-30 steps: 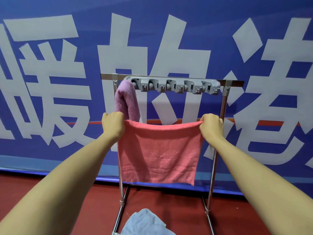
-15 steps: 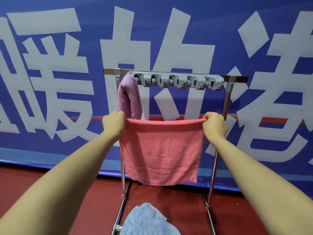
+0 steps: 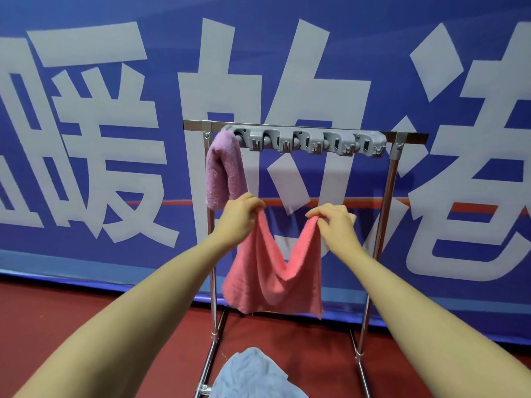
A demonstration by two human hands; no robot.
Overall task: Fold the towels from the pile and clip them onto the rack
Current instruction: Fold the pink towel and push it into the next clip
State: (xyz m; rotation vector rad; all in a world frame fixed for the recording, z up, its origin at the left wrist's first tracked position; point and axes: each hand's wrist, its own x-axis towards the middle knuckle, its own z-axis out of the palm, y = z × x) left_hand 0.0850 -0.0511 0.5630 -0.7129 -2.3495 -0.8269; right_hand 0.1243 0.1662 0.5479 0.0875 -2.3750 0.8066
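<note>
A pink towel (image 3: 273,274) hangs in the air in front of the metal rack (image 3: 386,202), sagging in a V between my hands. My left hand (image 3: 240,216) pinches its upper left corner and my right hand (image 3: 334,224) pinches its upper right corner. A grey clip bar (image 3: 304,140) with several clips runs along the rack's top rail. A folded purple towel (image 3: 222,170) hangs from the leftmost clip, just above my left hand.
A crumpled light blue towel (image 3: 253,374) lies on the rack's base at the bottom of the view. A blue banner with large white characters (image 3: 100,139) stands right behind the rack. The floor (image 3: 71,317) is dark red.
My hands have moved toward each other, so the pink towel's top edge, stretched flat before, now sags in the middle. The rack and purple towel have not moved.
</note>
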